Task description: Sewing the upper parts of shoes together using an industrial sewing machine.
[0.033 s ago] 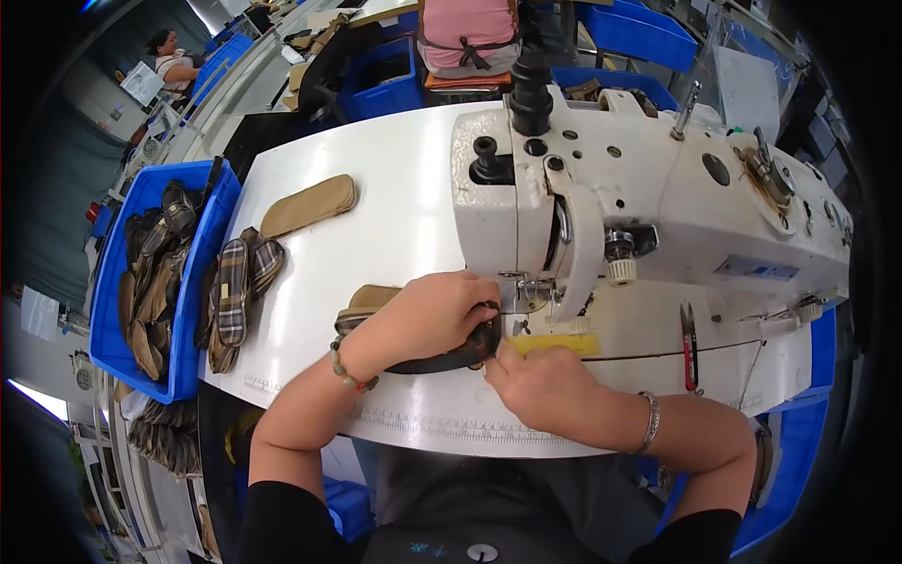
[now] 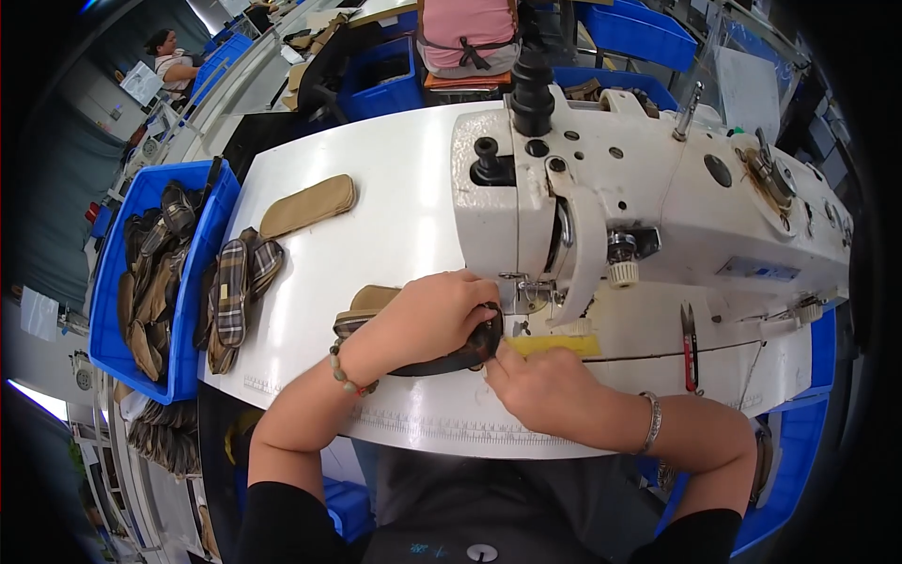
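Note:
My left hand (image 2: 427,318) presses down on a shoe insole piece (image 2: 451,355) with a dark rim and a tan and plaid top, holding it flat at the needle of a white sewing machine (image 2: 658,207). My right hand (image 2: 540,390) grips the near edge of the same piece just right of the left hand, beside a yellow guide strip (image 2: 554,345) on the machine bed. The part of the piece under my left palm is hidden.
A tan insole (image 2: 308,205) lies on the white table (image 2: 395,235). Plaid insoles (image 2: 235,287) hang over a blue bin (image 2: 150,282) of several more at the left. Red-handled snips (image 2: 689,348) lie on the machine bed. Other people sit at the back.

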`<action>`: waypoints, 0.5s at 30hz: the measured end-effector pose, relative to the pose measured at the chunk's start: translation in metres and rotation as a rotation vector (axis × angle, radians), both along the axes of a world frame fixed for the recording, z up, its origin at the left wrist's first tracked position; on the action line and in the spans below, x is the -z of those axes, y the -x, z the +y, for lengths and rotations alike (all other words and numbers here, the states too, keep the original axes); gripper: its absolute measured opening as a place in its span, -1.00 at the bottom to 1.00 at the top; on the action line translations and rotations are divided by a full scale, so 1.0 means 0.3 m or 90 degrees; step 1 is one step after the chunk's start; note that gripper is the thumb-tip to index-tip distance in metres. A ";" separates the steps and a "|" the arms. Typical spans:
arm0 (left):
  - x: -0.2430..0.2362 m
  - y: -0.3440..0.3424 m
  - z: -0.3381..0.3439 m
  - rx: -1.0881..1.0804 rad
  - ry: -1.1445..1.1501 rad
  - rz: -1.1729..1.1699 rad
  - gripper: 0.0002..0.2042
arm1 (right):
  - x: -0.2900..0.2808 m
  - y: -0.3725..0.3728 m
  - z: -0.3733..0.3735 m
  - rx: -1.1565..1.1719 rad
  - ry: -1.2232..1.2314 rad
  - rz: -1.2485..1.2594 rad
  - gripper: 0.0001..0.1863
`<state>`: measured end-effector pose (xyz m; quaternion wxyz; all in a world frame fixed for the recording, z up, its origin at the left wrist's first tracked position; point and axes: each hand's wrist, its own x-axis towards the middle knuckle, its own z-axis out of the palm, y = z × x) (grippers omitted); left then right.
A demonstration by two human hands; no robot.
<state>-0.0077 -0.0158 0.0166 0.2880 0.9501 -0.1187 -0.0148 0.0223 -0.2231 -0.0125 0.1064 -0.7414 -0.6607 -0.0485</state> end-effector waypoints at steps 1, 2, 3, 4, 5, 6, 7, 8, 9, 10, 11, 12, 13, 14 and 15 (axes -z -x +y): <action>-0.010 0.003 -0.005 -0.022 -0.032 0.000 -0.90 | 0.002 -0.002 -0.001 -0.001 0.000 0.000 -0.75; -0.013 0.001 -0.005 -0.044 -0.064 0.000 -0.90 | 0.006 -0.002 -0.002 -0.003 -0.015 0.001 -0.75; -0.010 -0.003 0.001 -0.045 -0.063 0.000 -0.90 | 0.009 -0.005 -0.003 -0.005 -0.030 0.002 -0.75; -0.005 -0.005 0.007 -0.025 -0.044 0.004 -0.89 | 0.007 -0.008 -0.004 -0.007 -0.029 0.003 -0.75; -0.003 -0.007 0.012 -0.004 -0.024 0.008 -0.89 | 0.005 -0.013 -0.004 -0.013 -0.040 0.002 -0.76; -0.007 -0.008 0.016 -0.005 -0.022 0.008 -0.89 | 0.003 -0.019 -0.005 -0.020 -0.052 0.000 -0.77; -0.011 -0.012 0.017 -0.009 -0.030 0.029 -0.88 | 0.016 -0.030 -0.005 -0.019 -0.050 0.000 -0.77; -0.013 -0.016 0.019 -0.013 -0.037 0.049 -0.87 | 0.036 -0.044 -0.004 -0.040 -0.111 -0.027 -0.76; -0.009 -0.020 0.022 -0.012 -0.035 0.049 -0.87 | 0.047 -0.053 -0.004 -0.060 -0.172 -0.054 -0.76; -0.005 -0.018 0.030 -0.009 -0.022 0.040 -0.86 | 0.041 -0.058 -0.002 -0.063 -0.172 -0.053 -0.76; 0.001 -0.019 0.036 -0.007 -0.009 0.031 -0.85 | 0.029 -0.060 -0.003 -0.049 -0.164 -0.093 -0.76; 0.008 -0.021 0.043 -0.010 -0.008 0.031 -0.85 | 0.023 -0.062 -0.002 -0.036 -0.157 -0.132 -0.75; 0.019 -0.026 0.047 0.003 0.001 0.015 -0.84 | 0.027 -0.062 0.000 -0.037 -0.155 -0.133 -0.75; 0.028 -0.030 0.050 0.015 0.009 0.000 -0.83 | 0.037 -0.061 0.005 -0.017 -0.199 -0.159 -0.76; 0.035 -0.034 0.053 0.014 0.011 -0.001 -0.83 | 0.041 -0.060 0.009 0.002 -0.243 -0.185 -0.76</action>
